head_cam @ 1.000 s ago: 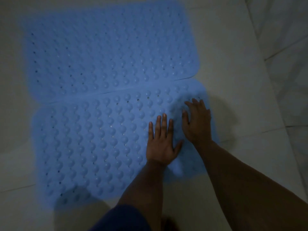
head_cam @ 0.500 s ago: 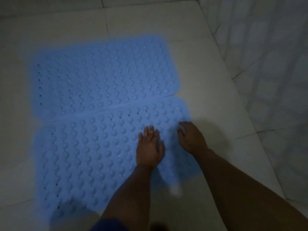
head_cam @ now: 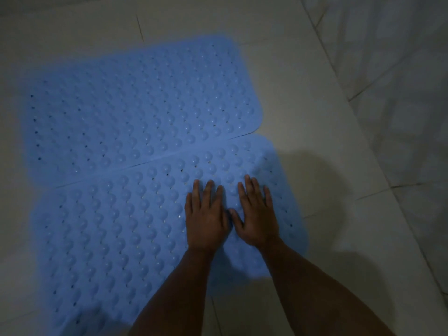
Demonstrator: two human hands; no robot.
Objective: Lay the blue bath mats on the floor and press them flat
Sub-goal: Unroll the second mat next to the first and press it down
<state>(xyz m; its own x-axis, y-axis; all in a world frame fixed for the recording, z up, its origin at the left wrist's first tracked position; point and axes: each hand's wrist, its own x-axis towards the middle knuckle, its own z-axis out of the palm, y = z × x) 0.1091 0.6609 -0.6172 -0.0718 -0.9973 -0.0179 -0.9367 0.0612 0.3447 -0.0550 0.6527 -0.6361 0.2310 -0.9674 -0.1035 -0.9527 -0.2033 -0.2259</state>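
Pressing step under way: both mats already down, edge to edge. Near mat point(head_cam: 116, 238) fills lower left and centre of frame, far mat point(head_cam: 135, 105) upper left. Left hand point(head_cam: 206, 219) and right hand point(head_cam: 258, 217) lie flat on near mat's right part, fingers straight, side by side. Next likely: press toward the right edge, which looks slightly raised. Pale tiled floor point(head_cam: 315, 117); tiled wall point(head_cam: 400, 69) upper right. Dim light.
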